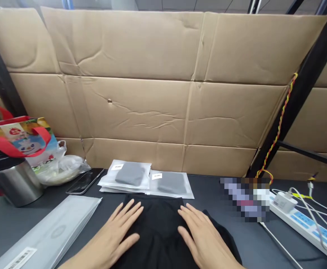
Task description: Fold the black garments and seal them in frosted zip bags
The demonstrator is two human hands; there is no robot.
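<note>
While left hand and right hand rest on black fabric, fingers spread

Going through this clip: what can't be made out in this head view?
Black garment: cut off by the bottom edge and partly covered by the left hand and right hand, so its exact kind is unclear.
Pixelated patch: blurred, so what lies there can't be identified.
Labels on the sealed bags: print too small to read.
Barcode label: cut off by the bottom edge.
Power strip: runs off the right edge.
</note>
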